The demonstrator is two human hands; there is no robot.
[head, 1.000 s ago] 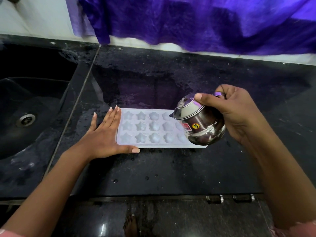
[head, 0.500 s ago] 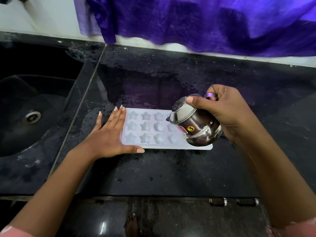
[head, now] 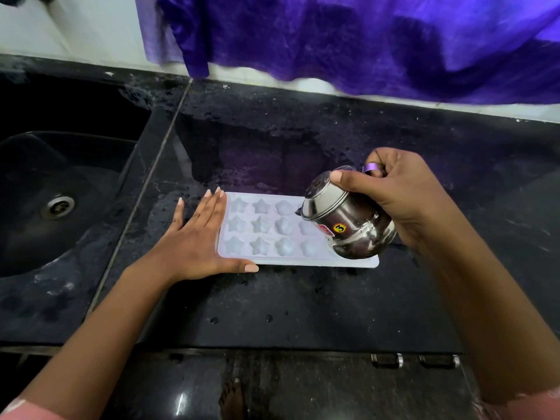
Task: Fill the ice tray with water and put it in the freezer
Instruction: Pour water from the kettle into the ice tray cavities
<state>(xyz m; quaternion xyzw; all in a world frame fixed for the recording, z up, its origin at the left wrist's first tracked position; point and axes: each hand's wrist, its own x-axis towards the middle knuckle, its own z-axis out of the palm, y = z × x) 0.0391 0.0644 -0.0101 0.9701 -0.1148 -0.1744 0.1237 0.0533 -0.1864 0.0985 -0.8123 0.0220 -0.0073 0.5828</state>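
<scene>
A pale ice tray [head: 274, 230] with star and flower moulds lies flat on the black counter [head: 303, 298]. My left hand [head: 197, 241] rests flat against the tray's left end, fingers spread, thumb along the front edge. My right hand [head: 400, 198] grips a small steel kettle [head: 345, 219] by its handle, thumb on the lid. The kettle is tipped to the left over the tray's right half, its spout above the moulds. The tray's right part is hidden behind the kettle.
A dark sink [head: 57, 204] with a metal drain lies to the left. Purple cloth [head: 363, 40] hangs over the white wall behind the counter. Water drops dot the counter. Metal drawer handles [head: 415, 360] sit below the front edge; a bare foot [head: 231, 398] shows on the floor.
The kettle has tipped further left, its spout now reaching farther over the moulds. My left hand has stayed at the tray's left end.
</scene>
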